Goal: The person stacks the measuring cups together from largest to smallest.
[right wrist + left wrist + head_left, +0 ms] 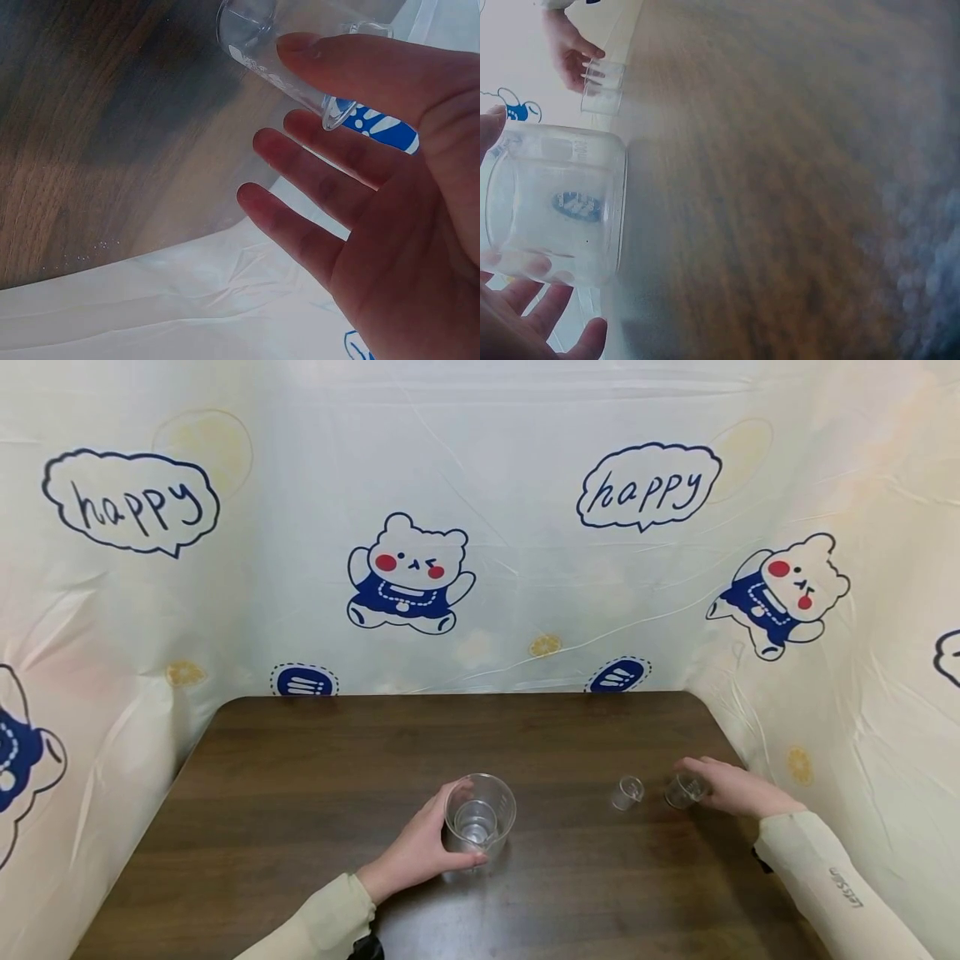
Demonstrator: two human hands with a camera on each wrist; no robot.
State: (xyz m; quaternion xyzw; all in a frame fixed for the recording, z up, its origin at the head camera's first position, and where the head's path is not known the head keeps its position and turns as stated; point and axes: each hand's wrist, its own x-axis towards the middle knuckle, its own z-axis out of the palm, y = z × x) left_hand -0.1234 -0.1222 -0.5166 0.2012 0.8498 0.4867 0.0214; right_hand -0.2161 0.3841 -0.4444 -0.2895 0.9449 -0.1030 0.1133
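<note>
A dark brown table with wood grain and rounded far corners fills the lower part of the head view. Behind it and along both sides hangs a pale, slightly shiny sheet, creased, and printed with blue-clothed cartoon bears, orange slices and wavy speech bubbles reading "happy".

Near the middle of the table, the left hand grips a large clear cup, its thumb on the near side and fingers on the far side. The cup is round and straight-sided, with a wide rim and measuring marks on its wall; a smaller round outline shows inside it.

Toward the table's right edge, the right hand holds a smaller clear cup at its side, the thumb laid along the wall and three fingers stretched out beyond it. I cannot tell whether this cup's base touches the table. Just to its left stands the smallest cup, also clear and round. Pale cream sleeves cover the forearms, the right one bearing grey lettering.
</note>
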